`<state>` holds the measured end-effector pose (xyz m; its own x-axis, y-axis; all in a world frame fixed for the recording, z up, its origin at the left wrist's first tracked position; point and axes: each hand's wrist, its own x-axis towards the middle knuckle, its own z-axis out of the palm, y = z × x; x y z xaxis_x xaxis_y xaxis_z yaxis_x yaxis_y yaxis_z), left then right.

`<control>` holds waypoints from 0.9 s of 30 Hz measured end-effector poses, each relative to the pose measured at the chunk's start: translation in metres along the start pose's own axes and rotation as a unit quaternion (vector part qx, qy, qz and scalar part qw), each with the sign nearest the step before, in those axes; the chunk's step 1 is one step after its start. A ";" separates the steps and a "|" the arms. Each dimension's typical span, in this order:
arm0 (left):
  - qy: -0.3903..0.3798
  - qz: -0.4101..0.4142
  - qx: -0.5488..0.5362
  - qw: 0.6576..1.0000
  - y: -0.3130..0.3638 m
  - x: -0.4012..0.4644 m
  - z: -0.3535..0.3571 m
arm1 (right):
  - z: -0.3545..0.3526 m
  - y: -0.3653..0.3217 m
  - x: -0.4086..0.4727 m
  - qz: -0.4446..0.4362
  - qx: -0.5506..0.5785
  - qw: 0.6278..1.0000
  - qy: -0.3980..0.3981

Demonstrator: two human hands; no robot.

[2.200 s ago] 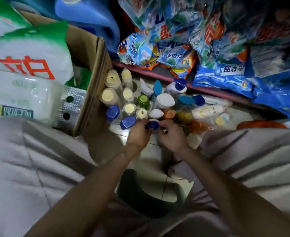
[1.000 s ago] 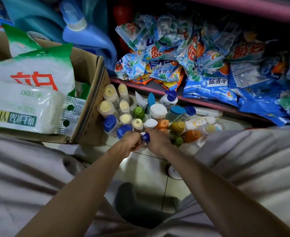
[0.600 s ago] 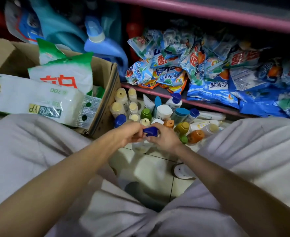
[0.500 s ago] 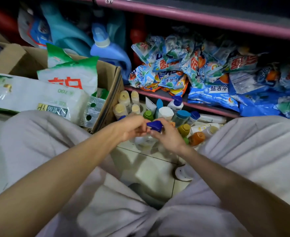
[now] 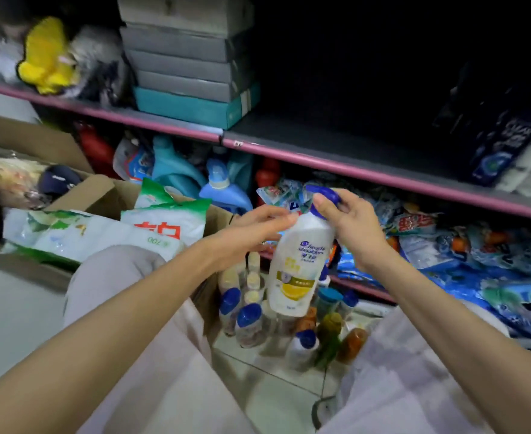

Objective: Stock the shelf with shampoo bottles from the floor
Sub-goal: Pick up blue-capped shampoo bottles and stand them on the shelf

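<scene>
At centre frame the shampoo bottle (image 5: 298,261) is showing smooth, glossy white plastic under a shiny blue cap (image 5: 323,193). At left the cardboard box (image 5: 101,191) is looking matt brown; the floor tiles (image 5: 276,393) below are gleaming.

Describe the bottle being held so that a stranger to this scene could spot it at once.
Find the pink-edged shelf, then look just below it, above the bottles on the floor. Both hands, left and right, hold the white bottle up. It alone is off the floor, with a blue cap and a yellow lemon label.
</scene>
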<state>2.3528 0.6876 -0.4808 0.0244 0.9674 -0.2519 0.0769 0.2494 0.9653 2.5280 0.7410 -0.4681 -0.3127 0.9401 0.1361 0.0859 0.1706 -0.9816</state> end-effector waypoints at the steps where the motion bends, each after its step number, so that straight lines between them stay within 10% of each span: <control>1: -0.022 0.010 0.020 1.000 -0.001 -0.003 0.002 | -0.004 -0.009 0.002 0.004 0.018 1.000 0.006; 27: -0.115 0.052 -0.128 0.984 0.037 0.076 -0.006 | -0.028 -0.096 0.096 0.014 0.019 1.000 0.001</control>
<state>2.3519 0.7711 -0.4636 0.2451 0.9606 -0.1313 -0.1903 0.1805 0.9650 2.5165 0.8231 -0.3572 -0.3092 0.9448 0.1081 0.0589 0.1325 -0.9894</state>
